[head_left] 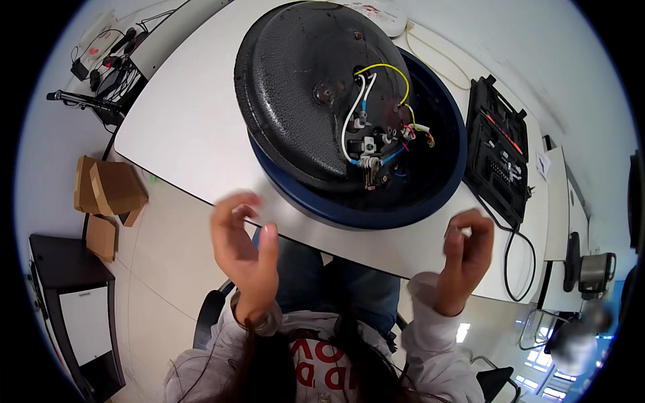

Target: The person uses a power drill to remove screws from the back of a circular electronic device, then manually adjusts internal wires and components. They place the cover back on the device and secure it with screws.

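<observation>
A round black textured metal plate point(289, 94) rests tilted on a dark blue bowl-shaped housing point(433, 188) on the white table point(175, 114). Yellow, white, red and blue wires run over the plate to metal fittings and terminals point(366, 158). My left hand point(245, 252) hangs in the air at the table's front edge, below left of the housing, its fingers loosely bent and apart. My right hand point(467, 248) is below right of the housing with curled fingers; something small seems pinched in them, too unclear to name.
An open black tool case point(497, 154) and a black cable point(510, 262) lie at the right. Beyond are a metal appliance point(594, 272) and a blurred seated person point(574, 342). Tangled cords point(111, 70) are at upper left, cardboard boxes point(104, 188) and a dark cabinet point(74, 282) below them.
</observation>
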The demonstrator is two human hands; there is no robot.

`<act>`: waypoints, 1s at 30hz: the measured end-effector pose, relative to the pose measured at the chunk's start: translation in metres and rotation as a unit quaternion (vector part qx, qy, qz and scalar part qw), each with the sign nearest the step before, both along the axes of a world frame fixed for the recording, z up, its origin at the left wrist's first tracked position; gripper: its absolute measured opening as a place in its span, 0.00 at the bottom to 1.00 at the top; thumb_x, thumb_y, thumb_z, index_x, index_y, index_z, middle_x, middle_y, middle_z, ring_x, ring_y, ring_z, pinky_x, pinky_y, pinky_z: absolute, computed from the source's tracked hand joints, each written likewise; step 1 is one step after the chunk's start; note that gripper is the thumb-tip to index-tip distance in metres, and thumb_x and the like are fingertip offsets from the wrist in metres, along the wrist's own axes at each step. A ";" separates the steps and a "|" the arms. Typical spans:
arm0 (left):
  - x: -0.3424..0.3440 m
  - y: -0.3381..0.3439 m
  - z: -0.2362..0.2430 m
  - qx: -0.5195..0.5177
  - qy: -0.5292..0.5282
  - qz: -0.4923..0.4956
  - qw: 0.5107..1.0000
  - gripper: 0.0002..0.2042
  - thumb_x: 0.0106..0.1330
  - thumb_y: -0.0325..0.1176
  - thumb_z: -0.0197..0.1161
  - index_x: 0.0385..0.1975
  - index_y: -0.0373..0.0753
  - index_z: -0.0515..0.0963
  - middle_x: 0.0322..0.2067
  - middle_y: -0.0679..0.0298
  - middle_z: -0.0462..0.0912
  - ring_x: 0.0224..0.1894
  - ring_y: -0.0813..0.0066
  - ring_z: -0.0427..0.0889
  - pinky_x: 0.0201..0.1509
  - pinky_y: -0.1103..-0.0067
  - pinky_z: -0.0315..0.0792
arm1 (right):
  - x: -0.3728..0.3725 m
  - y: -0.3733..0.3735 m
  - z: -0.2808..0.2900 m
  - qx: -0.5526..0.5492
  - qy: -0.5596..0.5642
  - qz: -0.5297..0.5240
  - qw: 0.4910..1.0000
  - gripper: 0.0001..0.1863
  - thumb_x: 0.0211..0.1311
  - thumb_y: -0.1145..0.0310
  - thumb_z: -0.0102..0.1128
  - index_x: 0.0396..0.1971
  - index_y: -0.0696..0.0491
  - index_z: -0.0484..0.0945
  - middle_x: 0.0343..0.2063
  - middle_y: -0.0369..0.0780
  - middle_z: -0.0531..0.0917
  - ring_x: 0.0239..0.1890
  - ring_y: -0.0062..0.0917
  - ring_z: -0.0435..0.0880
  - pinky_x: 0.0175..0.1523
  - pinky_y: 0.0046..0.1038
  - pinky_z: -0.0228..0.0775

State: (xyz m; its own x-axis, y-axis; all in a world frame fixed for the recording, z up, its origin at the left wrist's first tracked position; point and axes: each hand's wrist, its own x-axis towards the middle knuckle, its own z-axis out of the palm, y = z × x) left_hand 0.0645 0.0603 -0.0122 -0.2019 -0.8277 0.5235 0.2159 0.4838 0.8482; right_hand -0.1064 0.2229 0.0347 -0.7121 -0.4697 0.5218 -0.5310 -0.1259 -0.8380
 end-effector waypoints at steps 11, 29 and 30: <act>-0.057 -0.038 0.013 0.124 -0.016 -0.009 0.992 0.32 0.57 0.41 0.64 0.58 0.28 0.64 0.59 0.51 0.63 0.62 0.63 0.62 0.66 0.71 0.54 | -0.087 -0.077 0.042 0.180 0.160 0.146 0.960 0.09 0.47 0.84 0.65 0.29 0.58 0.80 0.28 0.35 0.77 0.18 0.10 0.61 0.21 0.15 0.47; -0.053 -0.039 -0.013 0.103 -0.053 0.048 0.992 0.33 0.56 0.55 0.59 0.44 0.24 0.71 0.50 0.52 0.67 0.53 0.63 0.65 0.57 0.71 0.59 | -0.097 -0.096 0.039 0.244 0.200 0.201 0.927 0.11 0.38 0.81 0.71 0.27 0.58 0.82 0.25 0.39 0.80 0.27 0.23 0.79 0.31 0.21 0.70; -0.051 -0.039 -0.012 0.102 -0.061 0.049 0.992 0.33 0.56 0.55 0.59 0.45 0.24 0.71 0.50 0.52 0.67 0.53 0.63 0.65 0.57 0.71 0.59 | -0.099 -0.097 0.040 0.248 0.198 0.212 0.924 0.11 0.38 0.81 0.71 0.26 0.58 0.82 0.25 0.38 0.79 0.27 0.23 0.79 0.31 0.20 0.70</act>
State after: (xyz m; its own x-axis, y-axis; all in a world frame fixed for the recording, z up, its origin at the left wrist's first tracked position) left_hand 0.0130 0.0214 -0.0244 -0.1670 -0.9325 0.3203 0.0656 0.3137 0.9473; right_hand -0.2055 0.1262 0.0745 -0.2075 -0.9146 0.3470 -0.7997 -0.0458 -0.5987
